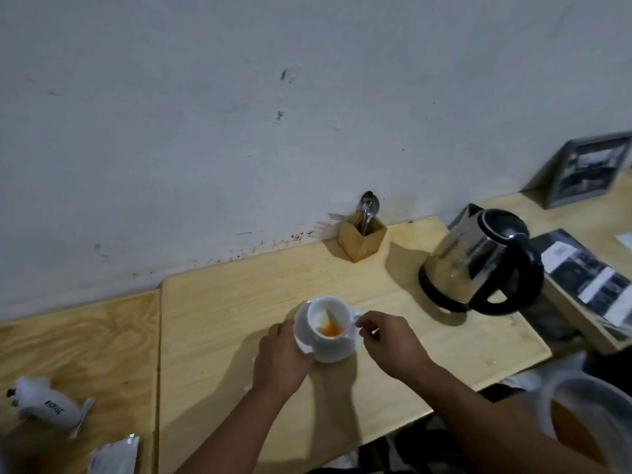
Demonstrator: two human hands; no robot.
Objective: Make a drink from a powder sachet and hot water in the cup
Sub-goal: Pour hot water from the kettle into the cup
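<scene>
Bare wooden table point(219, 313) left of and behind the cup point(329, 323), open for passage all the way to the wall. Cup and saucer point(333, 354) flanked closely: left hand point(280, 354) against the saucer's left rim, right hand point(386, 340) at the cup's handle side, no gap there. Further right, kettle point(478, 258) standing tall, with a strip of clear board between it and the right hand. Wooden cutlery holder point(362, 239) against the wall behind, well apart from the cup. Beyond the kettle, booklet point(588, 275) crowding the right edge. Far left, white toy point(48, 405) and sachet point(114, 456), well away.
</scene>
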